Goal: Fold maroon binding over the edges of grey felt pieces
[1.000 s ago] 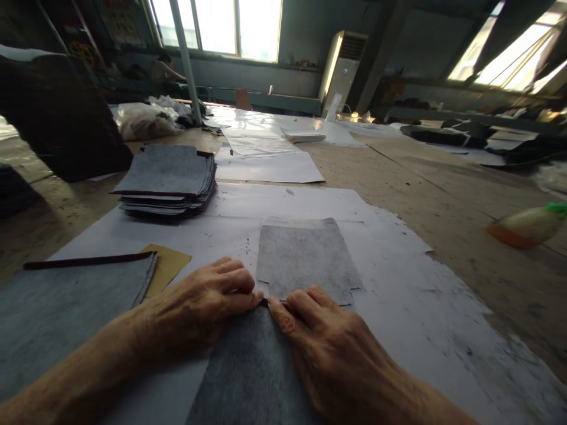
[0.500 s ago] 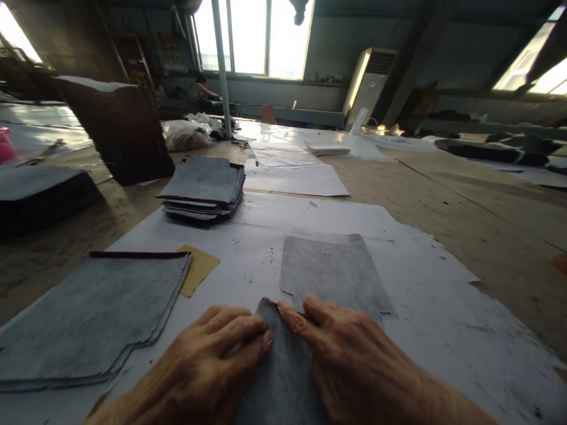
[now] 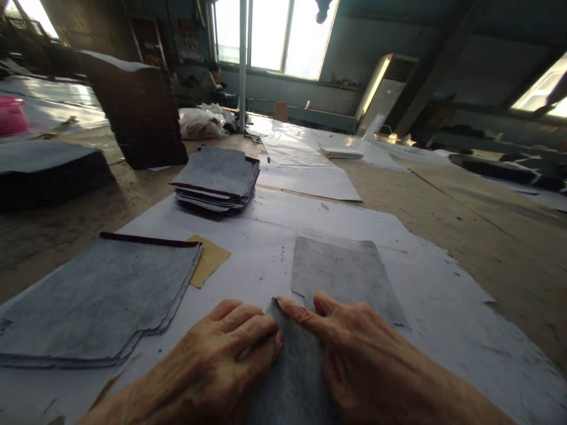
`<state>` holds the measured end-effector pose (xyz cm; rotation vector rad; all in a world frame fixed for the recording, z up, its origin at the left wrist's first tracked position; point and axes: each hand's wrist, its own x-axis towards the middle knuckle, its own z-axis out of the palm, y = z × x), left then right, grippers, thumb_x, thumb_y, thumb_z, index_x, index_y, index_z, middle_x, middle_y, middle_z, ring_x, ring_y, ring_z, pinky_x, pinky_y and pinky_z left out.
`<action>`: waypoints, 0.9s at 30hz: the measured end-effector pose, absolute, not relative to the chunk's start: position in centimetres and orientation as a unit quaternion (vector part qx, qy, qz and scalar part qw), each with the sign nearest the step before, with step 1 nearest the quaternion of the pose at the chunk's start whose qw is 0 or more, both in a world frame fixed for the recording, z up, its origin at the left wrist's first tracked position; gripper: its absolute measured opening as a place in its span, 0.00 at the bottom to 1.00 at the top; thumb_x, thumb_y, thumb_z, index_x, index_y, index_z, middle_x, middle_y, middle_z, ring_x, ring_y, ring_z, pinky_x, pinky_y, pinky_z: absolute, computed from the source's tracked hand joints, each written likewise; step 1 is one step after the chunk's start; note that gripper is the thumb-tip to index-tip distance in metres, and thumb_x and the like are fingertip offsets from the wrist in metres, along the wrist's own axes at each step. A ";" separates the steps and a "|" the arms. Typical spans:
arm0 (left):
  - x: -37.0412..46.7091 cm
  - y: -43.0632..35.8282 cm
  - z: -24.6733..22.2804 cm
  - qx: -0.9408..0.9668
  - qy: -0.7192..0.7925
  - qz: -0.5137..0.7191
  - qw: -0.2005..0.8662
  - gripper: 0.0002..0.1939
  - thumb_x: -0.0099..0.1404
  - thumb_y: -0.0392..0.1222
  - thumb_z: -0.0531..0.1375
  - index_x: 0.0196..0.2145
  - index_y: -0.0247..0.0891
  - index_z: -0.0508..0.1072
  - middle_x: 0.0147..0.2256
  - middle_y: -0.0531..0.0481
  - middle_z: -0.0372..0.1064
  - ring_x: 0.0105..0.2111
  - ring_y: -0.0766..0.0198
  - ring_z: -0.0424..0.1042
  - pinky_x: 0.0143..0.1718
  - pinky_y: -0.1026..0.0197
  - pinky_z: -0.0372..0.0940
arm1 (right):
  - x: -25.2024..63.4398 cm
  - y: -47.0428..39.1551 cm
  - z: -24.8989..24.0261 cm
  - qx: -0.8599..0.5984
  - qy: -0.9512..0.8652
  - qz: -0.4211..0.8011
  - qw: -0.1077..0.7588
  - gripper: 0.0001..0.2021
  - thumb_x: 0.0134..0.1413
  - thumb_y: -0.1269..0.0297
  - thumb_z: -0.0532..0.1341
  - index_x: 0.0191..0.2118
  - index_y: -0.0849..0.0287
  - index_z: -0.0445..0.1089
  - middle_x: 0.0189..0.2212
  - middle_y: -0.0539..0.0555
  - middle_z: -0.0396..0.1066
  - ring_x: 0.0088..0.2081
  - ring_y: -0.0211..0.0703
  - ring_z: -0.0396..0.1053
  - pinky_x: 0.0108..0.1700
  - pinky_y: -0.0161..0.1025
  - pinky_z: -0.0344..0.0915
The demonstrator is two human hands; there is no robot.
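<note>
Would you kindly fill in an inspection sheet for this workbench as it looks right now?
Surface: wooden table under white paper sheets.
Job's things: grey felt piece pressed flat; second grey piece beyond.
Clutter: felt pile, yellow card, felt stack.
Grippers: left hand and right hand flat on the felt piece.
Cables: nothing seen.
Surroundings: windows, air-conditioner cabinet, a person far off.

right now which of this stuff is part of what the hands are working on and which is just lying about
In hand:
- grey sheet, pressed flat under both hands
- left hand and right hand, fingertips at the sheet's top edge
- second grey sheet, just beyond the fingertips

Lying about:
- grey pile at left
- yellow paper
- far stack
- pink object
- standing cooler
</note>
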<state>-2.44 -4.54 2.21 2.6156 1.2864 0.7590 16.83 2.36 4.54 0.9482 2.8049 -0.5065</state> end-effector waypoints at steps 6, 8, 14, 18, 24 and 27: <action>-2.7 -4.9 2.5 0.869 0.423 0.254 0.046 0.13 0.64 0.35 0.46 0.39 0.34 0.69 0.40 0.46 0.70 0.37 0.61 0.68 0.43 0.60 0.65 | 17.2 2.0 3.2 0.280 0.956 -0.073 0.054 0.36 0.42 0.73 0.50 0.62 0.58 0.45 0.42 0.60 0.64 0.32 0.41 0.63 0.37 0.41 0.64; -2.7 -5.0 2.7 0.868 0.424 0.255 0.042 0.13 0.62 0.34 0.47 0.39 0.35 0.69 0.40 0.46 0.70 0.36 0.61 0.68 0.42 0.60 0.65 | 17.2 1.9 3.0 0.268 0.961 -0.048 0.051 0.36 0.42 0.74 0.50 0.62 0.59 0.46 0.40 0.60 0.65 0.29 0.40 0.63 0.35 0.40 0.64; -2.5 -5.1 2.3 0.871 0.429 0.234 0.054 0.12 0.61 0.32 0.47 0.37 0.34 0.69 0.38 0.46 0.69 0.35 0.60 0.68 0.42 0.56 0.65 | 17.1 2.0 2.8 0.278 0.959 -0.025 0.047 0.37 0.41 0.75 0.49 0.62 0.55 0.45 0.37 0.59 0.65 0.27 0.39 0.62 0.32 0.39 0.63; -2.5 -5.0 2.1 0.873 0.426 0.227 0.067 0.12 0.59 0.31 0.49 0.38 0.33 0.68 0.38 0.46 0.68 0.36 0.60 0.67 0.43 0.56 0.64 | 16.4 2.2 3.4 0.290 0.955 -0.048 0.048 0.39 0.39 0.77 0.50 0.61 0.46 0.47 0.33 0.55 0.64 0.25 0.37 0.62 0.29 0.36 0.62; -2.6 -5.4 2.4 0.863 0.440 0.219 0.120 0.14 0.60 0.27 0.48 0.42 0.35 0.67 0.42 0.47 0.66 0.39 0.61 0.64 0.46 0.55 0.62 | 17.4 2.2 4.2 0.350 0.917 -0.135 -0.133 0.25 0.47 0.79 0.47 0.50 0.52 0.64 0.30 0.52 0.63 0.26 0.34 0.62 0.31 0.32 0.62; -2.6 -5.5 2.1 0.865 0.431 0.223 0.126 0.16 0.62 0.28 0.48 0.45 0.36 0.65 0.42 0.48 0.65 0.40 0.61 0.64 0.47 0.54 0.61 | 18.0 1.5 3.2 0.347 0.917 -0.111 -0.160 0.18 0.52 0.77 0.46 0.44 0.59 0.68 0.31 0.54 0.63 0.27 0.36 0.62 0.30 0.34 0.63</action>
